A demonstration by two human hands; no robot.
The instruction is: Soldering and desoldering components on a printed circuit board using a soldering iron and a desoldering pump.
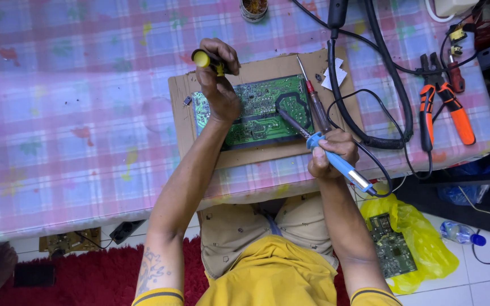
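A counter (75, 130) covered in a pastel plaid cloth carries a brown cardboard sheet (180, 113), and a green circuit board (256, 110) is laid flat on it, long side running left to right. A blue-handled soldering iron (336, 161) is gripped in the right hand (327, 153), tip aimed up-left onto the board. The left hand (218, 79) is closed round a yellow-and-black tool handle (206, 60); its working end is hidden by the fingers. Orange-handled pliers (440, 107) are parked to the right.
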